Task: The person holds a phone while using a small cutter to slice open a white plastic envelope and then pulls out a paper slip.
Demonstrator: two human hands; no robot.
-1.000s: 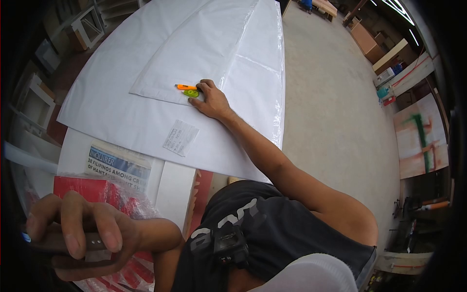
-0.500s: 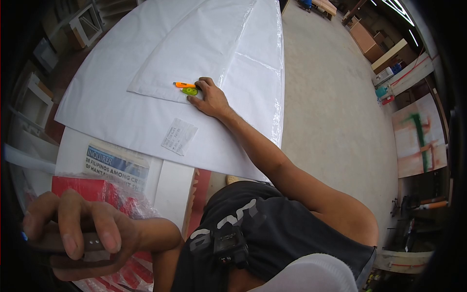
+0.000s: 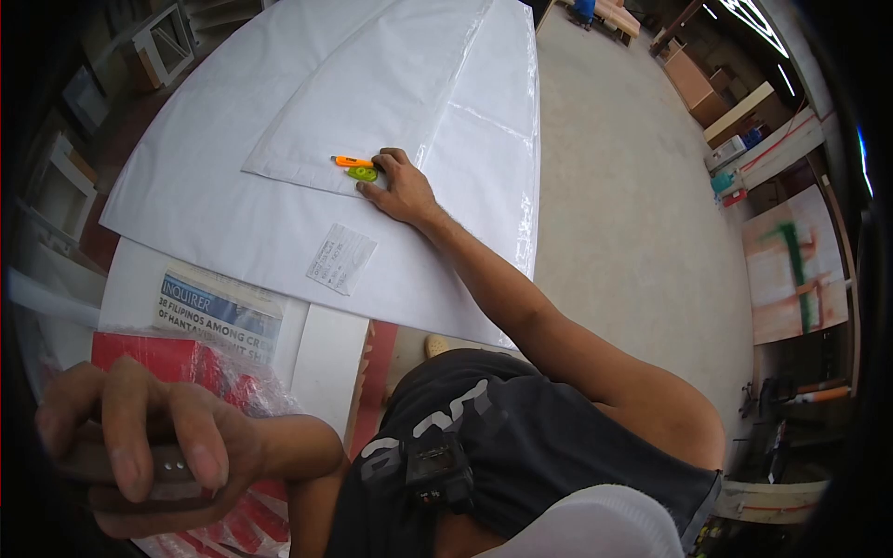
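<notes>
My right hand (image 3: 406, 193) rests on the white padded sheet (image 3: 223, 112), its thumb and fingers closed around the ends of two small items. One is a slim orange tool (image 3: 352, 162) that looks like a cutter; the other is a green correction tape dispenser (image 3: 361, 174). Just below lies a slip of paper with handwriting (image 3: 341, 259). Close to the camera at lower left, my left hand (image 3: 158, 437) curls its fingers over a dark, flat object (image 3: 172, 462) with two small bright dots. Its exact kind is not clear.
A newspaper (image 3: 219, 312) lies on a white board under the sheet's near edge. Red items in clear plastic wrap (image 3: 149, 358) are beneath my left hand. Concrete floor (image 3: 633, 205) stretches to the right, with a paint-stained board (image 3: 798, 265) beyond. Cabinet frames (image 3: 163, 46) stand at left.
The camera view has shifted very slightly. Both hands keep their grip, and the small items stay at the same spot on the sheet.
</notes>
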